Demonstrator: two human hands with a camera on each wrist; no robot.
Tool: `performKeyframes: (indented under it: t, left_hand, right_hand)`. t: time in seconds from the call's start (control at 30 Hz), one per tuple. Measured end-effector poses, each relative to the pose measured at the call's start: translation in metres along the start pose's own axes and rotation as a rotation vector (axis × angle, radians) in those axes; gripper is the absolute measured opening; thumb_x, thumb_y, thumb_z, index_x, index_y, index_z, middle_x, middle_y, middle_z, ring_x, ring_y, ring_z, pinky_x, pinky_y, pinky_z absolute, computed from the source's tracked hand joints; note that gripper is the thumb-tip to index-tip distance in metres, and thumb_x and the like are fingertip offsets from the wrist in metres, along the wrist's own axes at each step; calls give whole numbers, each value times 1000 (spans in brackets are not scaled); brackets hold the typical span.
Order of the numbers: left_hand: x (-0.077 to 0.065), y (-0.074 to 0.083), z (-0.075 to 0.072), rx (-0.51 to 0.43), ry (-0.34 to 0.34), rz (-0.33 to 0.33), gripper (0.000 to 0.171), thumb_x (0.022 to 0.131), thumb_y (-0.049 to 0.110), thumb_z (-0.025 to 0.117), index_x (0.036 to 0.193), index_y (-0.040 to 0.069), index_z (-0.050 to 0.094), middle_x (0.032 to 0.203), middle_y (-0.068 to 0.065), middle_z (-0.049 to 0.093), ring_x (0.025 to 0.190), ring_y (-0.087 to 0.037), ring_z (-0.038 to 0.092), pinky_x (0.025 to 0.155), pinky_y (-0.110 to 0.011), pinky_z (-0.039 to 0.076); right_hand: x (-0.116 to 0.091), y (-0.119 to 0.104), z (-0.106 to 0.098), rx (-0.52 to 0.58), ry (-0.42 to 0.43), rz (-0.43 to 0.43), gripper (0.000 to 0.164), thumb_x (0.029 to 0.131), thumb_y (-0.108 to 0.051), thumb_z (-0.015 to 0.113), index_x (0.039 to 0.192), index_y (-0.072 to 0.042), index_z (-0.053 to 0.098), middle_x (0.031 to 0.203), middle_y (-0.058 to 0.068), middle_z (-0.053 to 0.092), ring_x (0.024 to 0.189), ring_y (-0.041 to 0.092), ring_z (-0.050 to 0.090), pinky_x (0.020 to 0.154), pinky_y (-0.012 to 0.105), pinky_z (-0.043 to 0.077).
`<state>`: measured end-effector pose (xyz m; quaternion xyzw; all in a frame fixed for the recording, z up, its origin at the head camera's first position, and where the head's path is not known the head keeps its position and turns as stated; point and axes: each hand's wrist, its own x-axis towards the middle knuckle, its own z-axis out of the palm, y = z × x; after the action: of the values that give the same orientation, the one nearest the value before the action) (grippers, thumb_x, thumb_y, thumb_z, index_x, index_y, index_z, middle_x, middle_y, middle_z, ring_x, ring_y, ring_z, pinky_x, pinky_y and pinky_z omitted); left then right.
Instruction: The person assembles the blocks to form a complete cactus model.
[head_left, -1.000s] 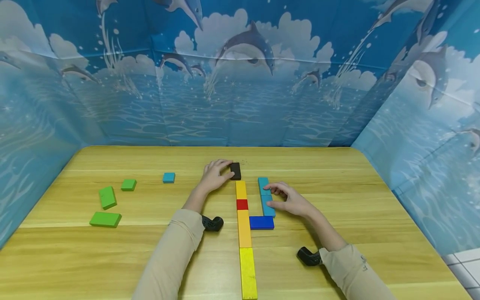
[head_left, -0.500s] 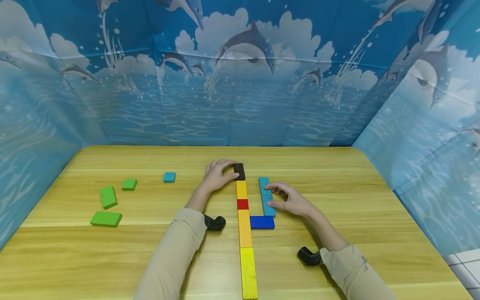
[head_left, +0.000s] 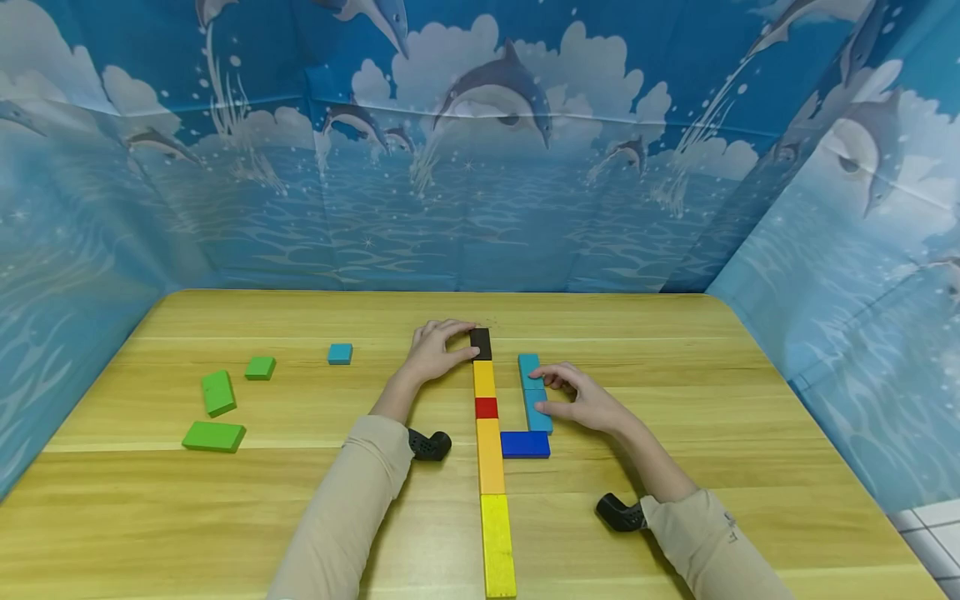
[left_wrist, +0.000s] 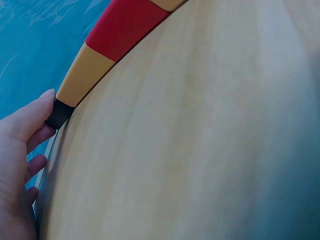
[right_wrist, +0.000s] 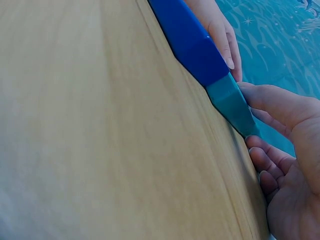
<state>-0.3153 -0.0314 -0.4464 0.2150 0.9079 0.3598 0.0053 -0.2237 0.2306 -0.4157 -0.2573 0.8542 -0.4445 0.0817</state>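
Observation:
In the head view my left hand (head_left: 435, 350) pinches a black block (head_left: 482, 344) between thumb and fingers. That block lies at the far end of a straight column: an orange-yellow block (head_left: 483, 379), a red block (head_left: 486, 407), a longer orange section (head_left: 491, 457) and a bright yellow section (head_left: 498, 546). My right hand (head_left: 581, 400) holds its thumb and curled fingers on two light blue blocks laid end to end, the far one (head_left: 528, 363) and the near one (head_left: 536, 419). A dark blue block (head_left: 525, 445) lies crosswise between the column and these.
Toward the left lie a small light blue block (head_left: 341, 354) and three green blocks, a small one (head_left: 260, 367), a medium one (head_left: 218, 393) and a long one (head_left: 214, 437). Behind the wooden table (head_left: 675, 333) hangs a dolphin-print curtain (head_left: 480, 208).
My left hand has slid the black block a little to the right, in line with the column, up against the orange-yellow block. The right hand has stayed in place.

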Motion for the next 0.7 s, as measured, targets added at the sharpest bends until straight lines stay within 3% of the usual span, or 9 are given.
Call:
performKeyframes:
  t: [0.47,0.7]
  left_hand:
    - [0,-1,1,4,6,29,50,86,38,61,131,19,51,134,-3,48,117,-25,36,104,-45,15]
    - [0,-2,1,-2,5,31,49,86,38,61,131,19,52,134,-2,49,116,-24,37,103,-45,17]
  right_hand:
    - [0,2,-1,11,-11,13,41,84,-2,63,122,7,49,109,23,47,95,36,40,79,40,36]
    - [4,29,3,6,1,-2,41,85,-10,65,123,-2,51,109,14,49,95,27,40,79,34,36]
